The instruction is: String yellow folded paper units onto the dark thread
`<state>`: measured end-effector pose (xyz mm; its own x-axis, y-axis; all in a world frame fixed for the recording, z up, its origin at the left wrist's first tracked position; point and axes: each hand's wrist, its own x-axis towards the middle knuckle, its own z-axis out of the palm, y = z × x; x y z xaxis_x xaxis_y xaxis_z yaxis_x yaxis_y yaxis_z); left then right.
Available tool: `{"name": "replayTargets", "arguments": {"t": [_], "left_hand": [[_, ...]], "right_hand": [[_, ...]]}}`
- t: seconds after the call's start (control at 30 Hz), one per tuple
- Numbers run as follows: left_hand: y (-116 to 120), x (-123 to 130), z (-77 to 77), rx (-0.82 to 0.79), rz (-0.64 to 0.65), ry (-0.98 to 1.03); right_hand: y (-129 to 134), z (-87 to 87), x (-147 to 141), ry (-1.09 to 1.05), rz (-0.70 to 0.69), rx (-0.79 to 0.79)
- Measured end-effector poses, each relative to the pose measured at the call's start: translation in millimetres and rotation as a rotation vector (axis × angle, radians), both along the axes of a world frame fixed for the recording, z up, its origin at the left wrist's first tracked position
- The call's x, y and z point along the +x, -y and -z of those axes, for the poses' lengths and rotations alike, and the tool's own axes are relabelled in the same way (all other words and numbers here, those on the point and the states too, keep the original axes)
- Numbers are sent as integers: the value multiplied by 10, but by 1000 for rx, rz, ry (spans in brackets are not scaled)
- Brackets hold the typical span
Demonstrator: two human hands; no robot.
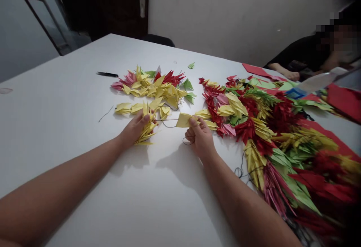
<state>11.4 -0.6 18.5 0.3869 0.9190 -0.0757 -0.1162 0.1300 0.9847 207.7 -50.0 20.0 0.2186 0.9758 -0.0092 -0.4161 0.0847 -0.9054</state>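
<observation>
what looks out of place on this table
A short loose thread lies alone on the white table, left of the strung yellow folded paper pieces. A single green folded piece also sits apart, beyond the main pile. Both look stray, though neither appears damaged.

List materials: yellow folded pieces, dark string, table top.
The yellow folded pieces look like matte paper: crisp creases, thin sharp points. The dark string seems a thin thread or cord, fibre unclear, lying in loose curls. The table top looks like smooth white laminate with a soft sheen, though painted board is possible.
</observation>
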Motion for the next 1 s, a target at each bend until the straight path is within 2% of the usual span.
{"name": "replayTargets", "arguments": {"t": [0.17,0.3,0.37,0.47,0.53,0.6,0.67,0.73,0.87,1.0], "left_hand": [[-65,-137,-1,31,285,-118],[-74,-159,3,274,486,-265],[-56,-146,-5,413,565,-383],[-25,-123,-18,598,587,-556],[-8,-115,-25,655,600,-607],[7,-117,-35,691,625,-620],[20,-129,-49,737,653,-608],[31,-145,-60,770,673,-592],[52,-168,-44,795,677,-627],[42,-147,13,836,539,-740]], "right_hand": [[100,-252,60,56,135,9],[279,-492,161,192,184,54],[406,-532,246,256,240,119],[583,-409,369,262,374,133],[663,-240,424,211,440,31],[701,-74,457,162,443,-101],[706,29,481,137,439,-129],[695,58,504,123,448,-99],[690,4,539,122,473,-57],[716,-58,537,137,512,-24]]}}
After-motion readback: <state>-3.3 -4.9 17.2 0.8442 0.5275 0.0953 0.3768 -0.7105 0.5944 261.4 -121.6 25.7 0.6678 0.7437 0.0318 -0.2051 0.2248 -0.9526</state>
